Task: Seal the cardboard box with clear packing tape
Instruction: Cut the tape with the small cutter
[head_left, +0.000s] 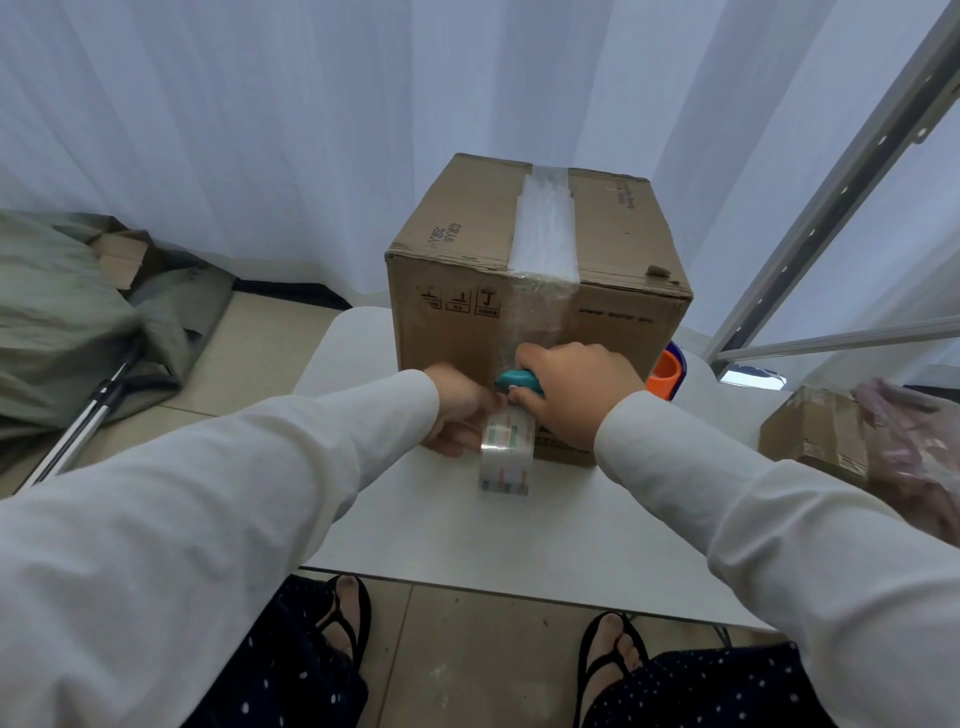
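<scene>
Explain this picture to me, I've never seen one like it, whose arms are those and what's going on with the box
There is only one picture, taken by a wide-angle camera worn on a person's head, looking down. No machine is involved: the white-sleeved arms are the wearer's own. On the white table stands a cardboard box with a strip of clear tape already running across its top and down its near side. The left hand holds a roll of clear packing tape low against the box front. The right hand grips a small teal tool, probably a cutter, at the tape. An orange object peeks out to the right of the box.
</scene>
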